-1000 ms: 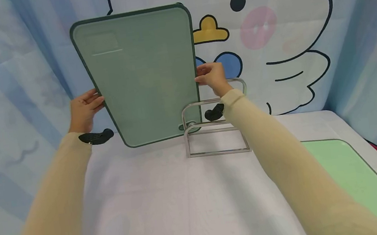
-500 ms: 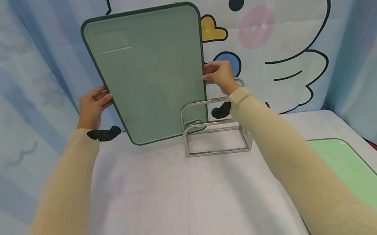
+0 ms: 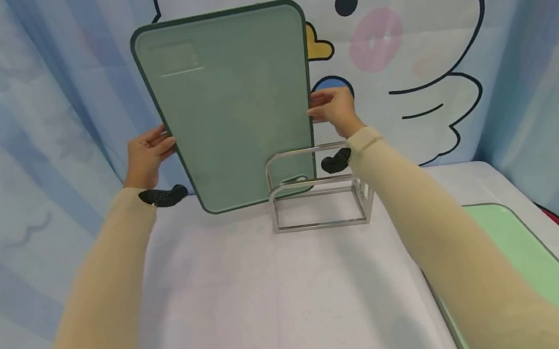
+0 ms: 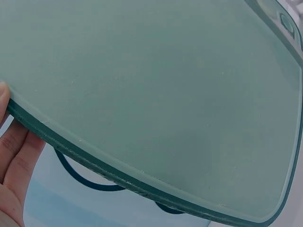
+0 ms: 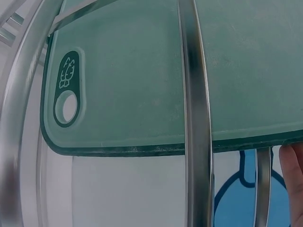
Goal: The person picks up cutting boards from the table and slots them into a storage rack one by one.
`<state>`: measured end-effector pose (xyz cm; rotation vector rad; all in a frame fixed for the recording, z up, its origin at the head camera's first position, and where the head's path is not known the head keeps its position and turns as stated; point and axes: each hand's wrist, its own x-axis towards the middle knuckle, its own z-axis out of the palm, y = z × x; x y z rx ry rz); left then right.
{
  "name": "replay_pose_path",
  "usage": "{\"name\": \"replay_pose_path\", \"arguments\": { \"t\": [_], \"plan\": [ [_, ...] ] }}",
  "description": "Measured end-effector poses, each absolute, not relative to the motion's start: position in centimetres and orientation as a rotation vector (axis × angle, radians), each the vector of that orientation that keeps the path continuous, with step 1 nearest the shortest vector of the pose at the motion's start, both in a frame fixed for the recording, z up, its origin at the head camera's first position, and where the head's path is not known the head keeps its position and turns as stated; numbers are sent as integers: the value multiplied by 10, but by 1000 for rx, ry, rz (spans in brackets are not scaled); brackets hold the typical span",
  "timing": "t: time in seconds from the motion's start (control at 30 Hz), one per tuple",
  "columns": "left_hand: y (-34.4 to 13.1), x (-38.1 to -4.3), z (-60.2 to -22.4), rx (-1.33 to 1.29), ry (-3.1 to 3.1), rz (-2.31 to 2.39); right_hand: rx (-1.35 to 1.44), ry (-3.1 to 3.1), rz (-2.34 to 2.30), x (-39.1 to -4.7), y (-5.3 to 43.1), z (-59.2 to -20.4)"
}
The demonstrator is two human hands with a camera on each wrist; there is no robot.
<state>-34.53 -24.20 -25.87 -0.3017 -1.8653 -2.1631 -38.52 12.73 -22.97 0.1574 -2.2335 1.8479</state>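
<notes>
Cutting board, one, rectangular, rounded corners. Long axis near upright, slightly tilted; broad face toward the wearer; in the head view its upper end looks wider than the lower. Location: above the far part of the white worktop, lower right corner inside the rack, remainder standing out past the rack's left side.

Rack, one, bright metal, hooped bars. Contents: the board's lower right corner, with bars before and behind it. Whether the board bears on the rack's base cannot be told.

Finish: muted grey-green, dark green rim, fine specks on the face; dark inset at the racked corner, with a pale vegetable-like emblem and a round hole.

Left hand: fingers pinching the left edge, thumb in front. Right hand: fingers pinching the right edge.

Pale green panel, one, flat, worktop's right side, partly behind the right sleeve.
</notes>
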Motion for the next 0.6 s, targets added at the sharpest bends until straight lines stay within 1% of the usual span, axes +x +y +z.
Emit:
{"name": "replay_pose_path", "arguments": {
  "t": [0.23, 0.6],
  "plan": [
    [-231, -351, -260, -332, -1850, -2183, 162, -2197, 1865, -384, 138, -230],
    [-214, -357, -260, -306, -1908, -2137, 137, -2209, 1853, -382, 155, -229]
  ]
}}
